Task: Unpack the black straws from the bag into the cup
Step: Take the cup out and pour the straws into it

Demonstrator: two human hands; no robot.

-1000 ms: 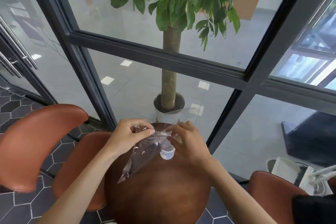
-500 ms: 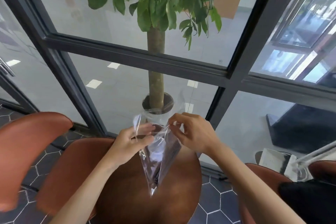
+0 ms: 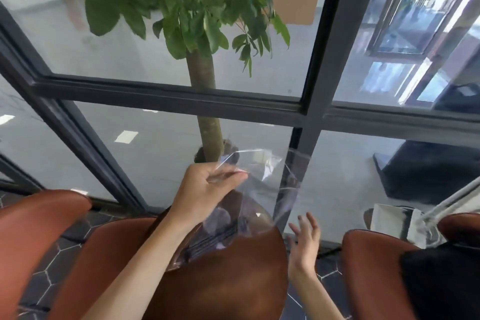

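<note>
Round counter (image 3: 228, 280) is under us, and the cup's out of sight now. Our left hand (image 3: 205, 195) has the bag (image 3: 244, 205) pinched at its mouth and lifted up, straws (image 3: 207, 244) bunched low inside. Right hand (image 3: 305, 239) just let go, fingers spread, so probably reaching in next.

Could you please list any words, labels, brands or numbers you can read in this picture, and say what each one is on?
None can be read. The clear bag in the left hand shows no print, and the black straws inside are unmarked. The white bag by the right chair is too blurred to tell.
</note>
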